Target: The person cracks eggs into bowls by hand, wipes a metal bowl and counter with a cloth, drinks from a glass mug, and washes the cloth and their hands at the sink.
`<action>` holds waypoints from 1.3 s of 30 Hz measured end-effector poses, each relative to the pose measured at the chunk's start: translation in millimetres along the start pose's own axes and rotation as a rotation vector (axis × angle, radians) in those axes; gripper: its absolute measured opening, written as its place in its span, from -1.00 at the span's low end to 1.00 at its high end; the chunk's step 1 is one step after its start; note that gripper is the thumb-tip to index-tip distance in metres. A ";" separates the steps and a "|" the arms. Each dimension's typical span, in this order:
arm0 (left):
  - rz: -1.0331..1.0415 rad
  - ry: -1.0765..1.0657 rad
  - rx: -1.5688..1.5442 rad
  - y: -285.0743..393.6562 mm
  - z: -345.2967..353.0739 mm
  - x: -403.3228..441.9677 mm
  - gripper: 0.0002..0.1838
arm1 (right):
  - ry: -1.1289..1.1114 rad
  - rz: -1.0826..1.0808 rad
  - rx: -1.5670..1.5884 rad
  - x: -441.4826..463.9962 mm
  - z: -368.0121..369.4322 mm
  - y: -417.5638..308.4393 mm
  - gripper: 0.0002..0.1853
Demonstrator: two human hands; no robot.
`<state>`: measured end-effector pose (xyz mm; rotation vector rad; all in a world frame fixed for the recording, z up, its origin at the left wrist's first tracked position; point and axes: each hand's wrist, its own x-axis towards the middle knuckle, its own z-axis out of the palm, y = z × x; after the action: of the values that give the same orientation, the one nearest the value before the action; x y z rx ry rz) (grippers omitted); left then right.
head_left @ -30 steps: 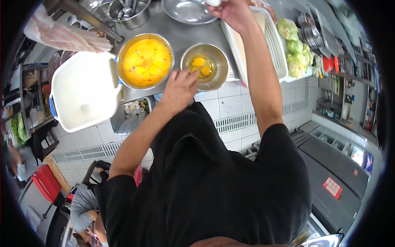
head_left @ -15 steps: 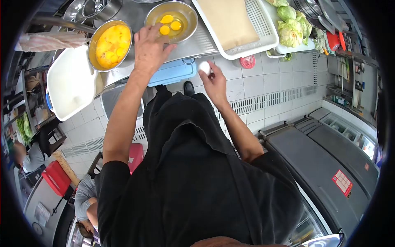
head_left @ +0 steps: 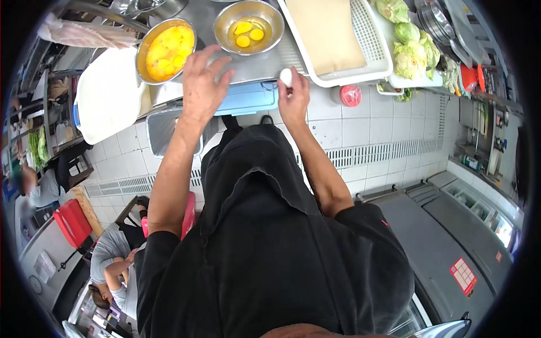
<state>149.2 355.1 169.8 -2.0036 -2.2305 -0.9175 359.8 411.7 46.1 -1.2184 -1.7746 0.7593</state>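
Observation:
Between the fingers of my right hand (head_left: pixel 295 101) is a white egg (head_left: pixel 286 77), held near the counter's front edge. My left hand (head_left: pixel 204 87) holds nothing; its fingers are spread above the counter edge, between two metal bowls. Several cracked eggs with bright yolks (head_left: pixel 169 49) fill the left bowl (head_left: pixel 142 69). Farther right, a second steel bowl (head_left: pixel 225 22) contains 3 whole yolks (head_left: pixel 249 34) in clear egg white.
A white perforated basket (head_left: pixel 376 62) holding brown paper (head_left: pixel 327 34) stands right of the bowls, with lettuces (head_left: pixel 410 59) beyond. A white tub (head_left: pixel 112 96) is at left. Below the counter are a blue lid (head_left: pixel 248 100) and a grey bin (head_left: pixel 160 138). Other people (head_left: pixel 110 253) are at lower left.
My left hand has drawn back from the bowl with the 3 yolks toward the counter edge. My right hand has raised the egg closer to the counter. The view has shifted slightly.

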 end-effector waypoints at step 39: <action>-0.586 -0.339 -0.518 -45.4 49.2 156.1 -0.55 | -0.578 -0.167 -0.107 203.6 29.4 -92.7 -0.49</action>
<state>97.4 516.9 169.3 -1.7779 -3.1376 -1.4145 256.5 569.9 169.4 -0.9545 -2.3778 0.9952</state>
